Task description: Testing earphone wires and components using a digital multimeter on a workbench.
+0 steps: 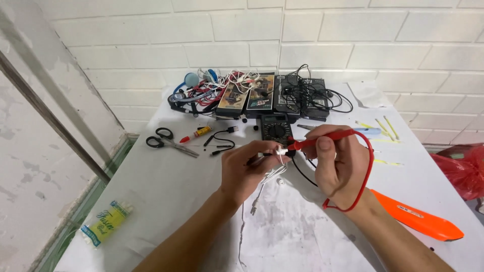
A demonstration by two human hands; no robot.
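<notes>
We see a white table (166, 191) set against a white brick wall, with a tangle of cables and headphones (206, 88) and a row of dark boxes (272, 95) along its far edge. Nearer the middle lie a black multimeter (276, 128), black-handled scissors (169, 141) and a small glue tube (199, 133). A yellow packet (106, 221) sits by the left edge, an orange tool (418, 219) by the right edge.

– What sits around the black meter (276, 129)?
– Its grey screen (274, 120) is at the top. Just behind stand flat dark boxes (246, 95). Far to its left lies a yellow-green packet (106, 223).
</notes>
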